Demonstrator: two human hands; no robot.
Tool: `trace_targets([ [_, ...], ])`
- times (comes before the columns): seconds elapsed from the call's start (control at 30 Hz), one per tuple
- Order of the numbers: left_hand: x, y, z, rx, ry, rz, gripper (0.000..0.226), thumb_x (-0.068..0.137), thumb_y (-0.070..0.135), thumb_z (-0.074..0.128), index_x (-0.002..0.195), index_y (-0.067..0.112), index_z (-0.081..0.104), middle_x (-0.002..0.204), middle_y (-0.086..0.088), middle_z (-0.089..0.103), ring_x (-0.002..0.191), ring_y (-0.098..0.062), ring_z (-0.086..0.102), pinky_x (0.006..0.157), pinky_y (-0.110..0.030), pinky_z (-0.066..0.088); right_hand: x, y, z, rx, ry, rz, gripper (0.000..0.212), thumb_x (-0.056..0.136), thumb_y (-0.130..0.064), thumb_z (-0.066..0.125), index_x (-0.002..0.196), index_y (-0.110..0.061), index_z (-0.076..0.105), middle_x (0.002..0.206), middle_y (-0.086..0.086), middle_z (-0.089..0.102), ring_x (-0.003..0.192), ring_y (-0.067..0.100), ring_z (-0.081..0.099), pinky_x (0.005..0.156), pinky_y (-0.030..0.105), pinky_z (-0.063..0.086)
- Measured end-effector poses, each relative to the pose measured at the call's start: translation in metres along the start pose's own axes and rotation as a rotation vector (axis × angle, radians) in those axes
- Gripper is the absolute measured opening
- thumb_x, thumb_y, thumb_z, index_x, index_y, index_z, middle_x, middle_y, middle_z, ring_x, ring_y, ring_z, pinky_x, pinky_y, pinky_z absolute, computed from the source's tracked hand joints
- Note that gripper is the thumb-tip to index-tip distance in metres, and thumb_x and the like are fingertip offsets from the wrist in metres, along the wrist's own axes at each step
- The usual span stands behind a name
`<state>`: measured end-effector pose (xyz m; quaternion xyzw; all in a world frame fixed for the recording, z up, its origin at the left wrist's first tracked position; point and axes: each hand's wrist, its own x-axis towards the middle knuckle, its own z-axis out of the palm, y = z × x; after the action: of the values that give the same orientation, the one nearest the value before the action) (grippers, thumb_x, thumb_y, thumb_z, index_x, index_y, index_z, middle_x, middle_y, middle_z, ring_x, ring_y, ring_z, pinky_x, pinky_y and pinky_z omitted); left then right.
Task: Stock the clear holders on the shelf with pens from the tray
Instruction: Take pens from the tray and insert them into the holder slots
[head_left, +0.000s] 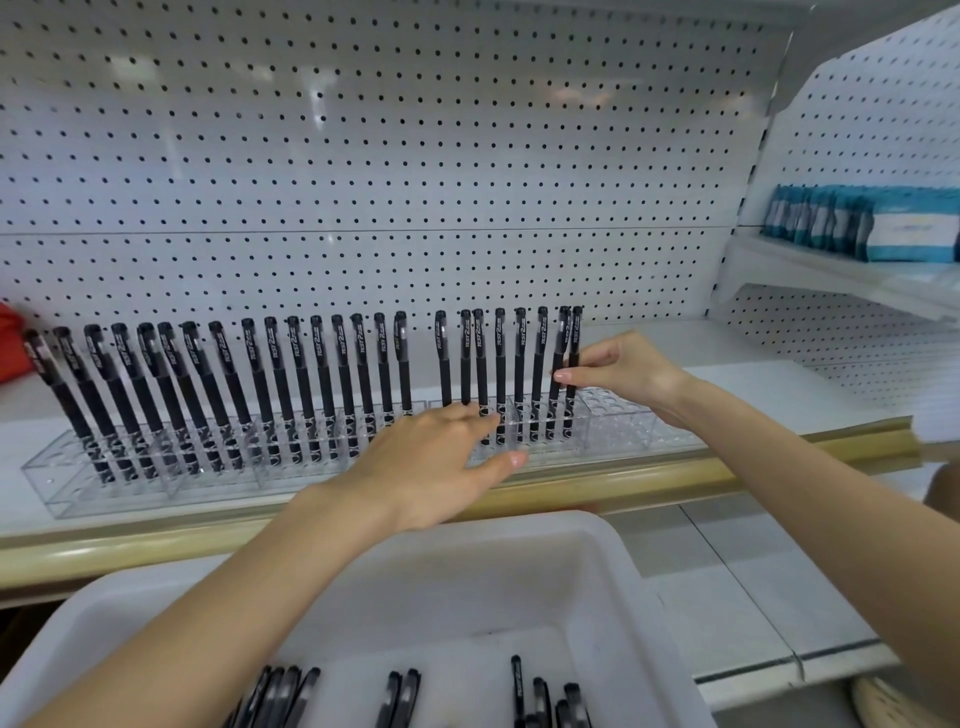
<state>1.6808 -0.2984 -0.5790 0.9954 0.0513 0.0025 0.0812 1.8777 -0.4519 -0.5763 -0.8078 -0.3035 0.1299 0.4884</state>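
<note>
Head view: The right hand (621, 371) pinches the rightmost black pen (573, 358) between thumb and fingertips, the pen upright in the clear holders (621, 418) on the white shelf (769, 382). The left hand (434, 465) lies with straight, slightly spread fingers against the holders' front, gripping nothing. Further pens (324, 364) stand in a row in the holders. Loose pens (288, 693) lie in the white tray (602, 561) below.

Black pens (521, 364) in holders, caps printed apparently "TEST 2"
</note>
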Motion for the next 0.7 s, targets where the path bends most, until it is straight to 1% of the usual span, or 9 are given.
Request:
trace_targets([
  [0.07,0.000,0.000,0.000,-0.003,0.002,0.004,0.067,0.093,0.065,0.024,0.151,0.031,0.022,0.159,0.006,0.016,0.146,-0.014,0.018,0.118,-0.035,0.014,-0.001,0.001,-0.001,-0.011,-0.006,-0.009,0.005,0.080,-0.014,0.074,0.077,-0.015,0.072,0.063,-0.015,0.070,0.064,-0.008,0.064,0.060,0.000,0.042],
  [0.13,0.000,0.000,0.000,-0.007,-0.002,0.003,0.067,0.093,0.065,0.025,0.151,0.031,0.023,0.159,0.006,0.016,0.146,-0.014,0.018,0.118,-0.035,0.014,-0.001,0.002,-0.002,-0.036,-0.019,-0.016,0.003,0.080,-0.015,0.075,0.079,-0.017,0.072,0.066,-0.016,0.070,0.066,-0.009,0.064,0.064,0.003,0.045],
  [0.2,-0.001,0.001,-0.001,-0.003,-0.009,0.004,0.067,0.093,0.065,0.025,0.151,0.031,0.022,0.159,0.005,0.016,0.146,-0.015,0.018,0.118,-0.036,0.014,-0.005,0.001,-0.003,-0.062,-0.009,-0.016,0.012,0.079,-0.018,0.076,0.090,-0.017,0.072,0.079,-0.014,0.071,0.074,-0.006,0.065,0.071,0.005,0.049],
  [0.27,-0.002,0.001,-0.001,0.004,-0.015,0.009,0.068,0.092,0.065,0.025,0.151,0.030,0.022,0.159,0.004,0.016,0.146,-0.017,0.019,0.117,-0.038,0.015,-0.010,-0.003,-0.006,-0.122,0.008,-0.006,0.029,0.078,-0.022,0.076,0.105,-0.012,0.069,0.093,-0.009,0.068,0.086,0.000,0.063,0.077,0.007,0.046],
  [0.37,-0.002,0.000,-0.002,-0.006,-0.024,0.022,0.069,0.092,0.065,0.024,0.151,0.029,0.021,0.160,0.002,0.016,0.146,-0.019,0.018,0.117,-0.038,0.014,-0.018,-0.007,-0.014,-0.303,0.014,-0.004,0.048,0.079,-0.029,0.075,0.120,-0.007,0.064,0.115,0.002,0.066,0.104,0.014,0.061,0.091,0.022,0.044],
  [0.43,-0.002,-0.003,-0.001,-0.024,-0.046,0.031,0.070,0.092,0.065,0.023,0.152,0.029,0.018,0.160,0.002,0.013,0.146,-0.018,0.015,0.117,-0.038,0.012,-0.027,-0.011,-0.015,-0.435,0.001,-0.013,0.055,0.081,-0.034,0.072,0.126,-0.005,0.059,0.126,0.009,0.062,0.114,0.019,0.058,0.095,0.023,0.042],
  [0.53,-0.005,-0.005,0.000,-0.001,-0.068,0.051,0.072,0.091,0.065,0.022,0.152,0.030,0.010,0.161,0.002,0.005,0.147,-0.018,0.008,0.118,-0.038,0.008,-0.043,-0.022,-0.012,-0.659,-0.052,-0.044,0.069,0.085,-0.043,0.065,0.139,-0.006,0.046,0.143,0.008,0.048,0.131,0.021,0.045,0.104,0.027,0.033],
  [0.63,-0.012,-0.005,-0.002,0.023,-0.046,0.072,0.073,0.091,0.066,0.023,0.153,0.031,0.006,0.161,0.003,-0.001,0.148,-0.018,0.004,0.117,-0.035,0.005,-0.057,-0.036,-0.004,-0.859,-0.133,-0.091,0.080,0.085,-0.052,0.060,0.146,-0.006,0.034,0.152,0.010,0.034,0.140,0.025,0.031,0.115,0.034,0.025],
  [0.7,-0.021,-0.008,-0.003,-0.007,-0.019,0.086,0.074,0.090,0.067,0.023,0.153,0.031,0.007,0.161,0.004,-0.001,0.148,-0.016,0.005,0.117,-0.035,0.005,-0.068,-0.043,0.006,-0.955,-0.195,-0.127,0.085,0.083,-0.057,0.057,0.147,-0.006,0.031,0.153,0.013,0.030,0.141,0.029,0.027,0.115,0.042,0.025],
])
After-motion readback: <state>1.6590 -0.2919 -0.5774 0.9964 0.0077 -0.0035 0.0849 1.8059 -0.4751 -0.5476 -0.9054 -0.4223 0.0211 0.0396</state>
